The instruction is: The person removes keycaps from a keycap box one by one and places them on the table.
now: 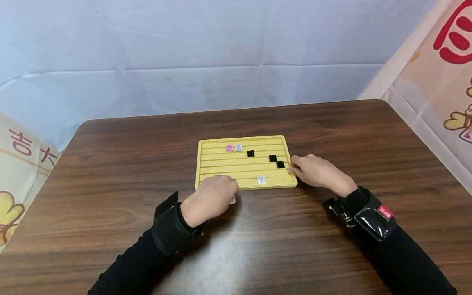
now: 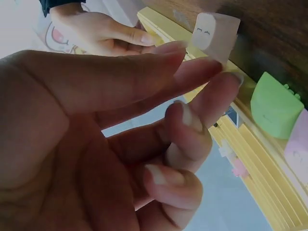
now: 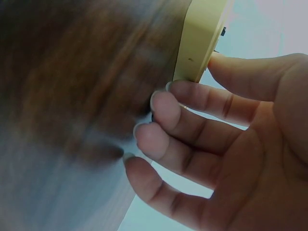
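Note:
A yellow tray (image 1: 217, 162) with raised ridges lies on the table. My right hand (image 1: 313, 171) pinches its right edge; in the right wrist view the thumb lies on the top of the rim and the index finger against its side, the other fingers loosely bent. At the tray's front edge hovers my left hand (image 1: 211, 200), fingers loosely bent. Just beyond its fingertips, in the left wrist view, is a pale tapered block (image 2: 214, 36) with drawn closed eyes; no finger wraps around it. A green block (image 2: 275, 105) and a pink block (image 2: 299, 147) stand nearby.
On the tray sit a pink tile (image 1: 229, 148), white tiles (image 1: 238, 147) and black tiles (image 1: 250, 153). The brown wooden table (image 1: 121, 164) extends around it. A pale cloth (image 1: 221, 53) hangs behind, with printed cloths at both sides.

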Demonstrator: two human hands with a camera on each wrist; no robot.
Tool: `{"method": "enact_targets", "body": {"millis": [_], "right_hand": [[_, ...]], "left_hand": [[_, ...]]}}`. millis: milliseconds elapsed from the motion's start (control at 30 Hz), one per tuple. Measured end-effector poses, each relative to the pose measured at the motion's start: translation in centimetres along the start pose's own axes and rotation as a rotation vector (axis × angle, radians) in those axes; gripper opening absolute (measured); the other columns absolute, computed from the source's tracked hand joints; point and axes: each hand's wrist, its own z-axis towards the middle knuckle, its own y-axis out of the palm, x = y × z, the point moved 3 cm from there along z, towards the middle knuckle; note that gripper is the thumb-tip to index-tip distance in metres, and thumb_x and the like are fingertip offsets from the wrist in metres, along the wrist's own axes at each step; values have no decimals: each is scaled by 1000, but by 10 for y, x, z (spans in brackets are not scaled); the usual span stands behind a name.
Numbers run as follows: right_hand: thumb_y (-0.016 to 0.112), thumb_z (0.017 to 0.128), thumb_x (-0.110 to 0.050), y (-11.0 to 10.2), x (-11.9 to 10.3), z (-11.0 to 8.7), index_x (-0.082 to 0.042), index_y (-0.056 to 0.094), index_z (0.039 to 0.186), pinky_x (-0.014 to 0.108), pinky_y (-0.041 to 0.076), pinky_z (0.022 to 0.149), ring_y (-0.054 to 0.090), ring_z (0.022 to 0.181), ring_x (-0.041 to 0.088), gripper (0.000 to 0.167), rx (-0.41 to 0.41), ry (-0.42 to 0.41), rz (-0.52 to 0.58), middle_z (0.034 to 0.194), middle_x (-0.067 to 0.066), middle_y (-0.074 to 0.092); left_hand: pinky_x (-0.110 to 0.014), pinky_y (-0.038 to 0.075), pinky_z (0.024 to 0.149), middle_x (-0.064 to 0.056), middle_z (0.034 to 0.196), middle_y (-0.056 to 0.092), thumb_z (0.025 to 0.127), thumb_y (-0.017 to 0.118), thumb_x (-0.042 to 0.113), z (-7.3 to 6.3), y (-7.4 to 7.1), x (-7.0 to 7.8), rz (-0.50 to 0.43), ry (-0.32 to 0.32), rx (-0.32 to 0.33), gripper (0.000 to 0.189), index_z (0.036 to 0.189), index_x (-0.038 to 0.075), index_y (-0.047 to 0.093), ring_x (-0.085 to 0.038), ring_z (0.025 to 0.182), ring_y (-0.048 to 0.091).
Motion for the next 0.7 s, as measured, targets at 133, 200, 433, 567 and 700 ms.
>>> {"method": "enact_targets", "body": {"millis": [133,200,433,567,700], "right_hand": [[51,95,-17,0,-1,0,-2,56,94,27,30,50,39,51,13,15,-3,6,2,66,2,48],[51,95,-17,0,-1,0,-2,56,94,27,30,49,39,50,13,15,-5,11,6,66,2,49],[51,95,-16,1,0,0,-2,56,95,27,29,49,38,50,13,15,-6,17,11,66,2,48],[51,95,-16,1,0,0,-2,56,96,27,29,49,38,50,14,15,-6,20,12,65,2,48],[51,95,-16,0,0,-1,-2,56,96,28,29,50,38,50,14,15,-4,19,8,66,2,48]], "left_hand": [[-24,40,47,-2,65,52,82,65,4,-1,-2,1,16,11,39,10,74,9,62,-13,58,51],[-25,43,50,-4,70,55,82,67,6,-2,-1,2,12,17,49,4,80,8,64,-16,64,55],[-27,43,50,-5,73,54,82,64,2,0,3,3,25,22,64,6,82,8,63,-20,68,55],[-28,42,50,-5,72,54,83,62,0,0,5,3,23,24,69,8,79,7,61,-19,66,54],[-28,41,49,-5,71,53,84,61,-1,2,6,2,17,10,60,10,78,7,60,-19,64,53]]}}
